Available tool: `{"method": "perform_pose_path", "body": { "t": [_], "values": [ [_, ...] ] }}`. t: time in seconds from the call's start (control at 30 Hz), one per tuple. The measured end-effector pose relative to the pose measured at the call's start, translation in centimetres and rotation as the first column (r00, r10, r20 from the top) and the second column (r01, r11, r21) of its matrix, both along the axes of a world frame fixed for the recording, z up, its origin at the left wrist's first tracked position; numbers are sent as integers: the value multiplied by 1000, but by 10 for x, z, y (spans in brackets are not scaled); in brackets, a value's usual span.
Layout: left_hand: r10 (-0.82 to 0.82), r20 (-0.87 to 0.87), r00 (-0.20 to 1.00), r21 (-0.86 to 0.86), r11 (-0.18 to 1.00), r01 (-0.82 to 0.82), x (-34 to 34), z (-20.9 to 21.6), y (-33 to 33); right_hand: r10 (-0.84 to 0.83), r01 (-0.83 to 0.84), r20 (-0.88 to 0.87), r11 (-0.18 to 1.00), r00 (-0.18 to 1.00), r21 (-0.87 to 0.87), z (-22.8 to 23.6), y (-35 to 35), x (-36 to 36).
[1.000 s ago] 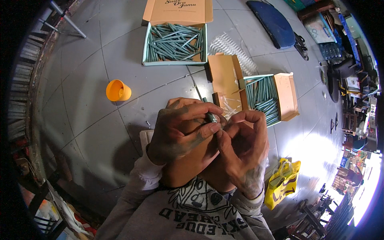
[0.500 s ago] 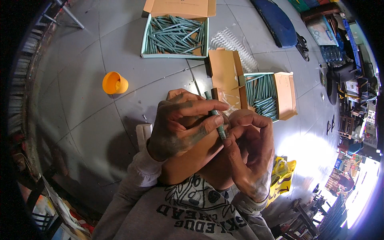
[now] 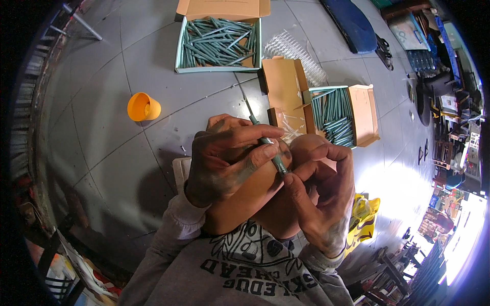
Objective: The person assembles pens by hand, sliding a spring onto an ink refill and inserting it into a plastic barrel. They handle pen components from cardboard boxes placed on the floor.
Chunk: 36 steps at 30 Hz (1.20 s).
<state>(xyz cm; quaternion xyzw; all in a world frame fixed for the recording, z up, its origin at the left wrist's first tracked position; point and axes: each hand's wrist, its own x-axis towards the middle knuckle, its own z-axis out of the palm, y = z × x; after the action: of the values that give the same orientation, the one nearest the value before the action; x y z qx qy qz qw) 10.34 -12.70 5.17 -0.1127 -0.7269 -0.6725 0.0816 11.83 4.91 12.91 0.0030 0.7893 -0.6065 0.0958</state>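
My left hand (image 3: 229,158) pinches a slim dark green pen-like stick (image 3: 278,164) between thumb and fingers, above my bare knees. Its upper end pokes out past the index finger, and a pale band shows near the thumb. At the lower end, the thumb and index finger of my right hand (image 3: 324,191) close on the same stick. The fingers hide part of it. Beyond my hands, an open box (image 3: 177,60) holds many similar green sticks in a loose heap. A second open box (image 3: 365,117), to the right, holds more, lying mostly side by side.
An orange cup (image 3: 138,108) with something small inside stands on the tiled floor at left. Clear ridged plastic (image 3: 293,53) lies between the boxes. A dark blue padded object (image 3: 352,25) is at the far right, and a yellow bag (image 3: 365,217) sits beside my right forearm.
The stick now leans further left at its upper end, and its pale band shows more plainly. Both hands keep their hold. The boxes and cup appear shifted slightly left in view.
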Motion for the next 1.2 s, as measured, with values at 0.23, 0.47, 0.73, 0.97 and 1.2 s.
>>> {"method": "perform_pose_path", "body": {
  "t": [0.23,0.47,0.73,0.97,1.2],
  "values": [
    [13,-45,999,14,1000,-12,0,-5,3,-4,5,-25,999,1000,38,-1,2,4],
    [-29,-1,1000,43,999,29,2,-11,-1,-80,56,127,981,989,185,7,12,14],
    [-17,9,1000,73,997,17,2,-7,0,-67,50,62,970,996,238,7,13,20],
    [31,-50,998,-58,998,-34,0,-9,-1,-61,40,73,963,995,265,7,21,26],
    [252,-67,965,-141,956,-259,12,-2,24,-102,93,38,978,994,185,0,17,28]
  ]
}}
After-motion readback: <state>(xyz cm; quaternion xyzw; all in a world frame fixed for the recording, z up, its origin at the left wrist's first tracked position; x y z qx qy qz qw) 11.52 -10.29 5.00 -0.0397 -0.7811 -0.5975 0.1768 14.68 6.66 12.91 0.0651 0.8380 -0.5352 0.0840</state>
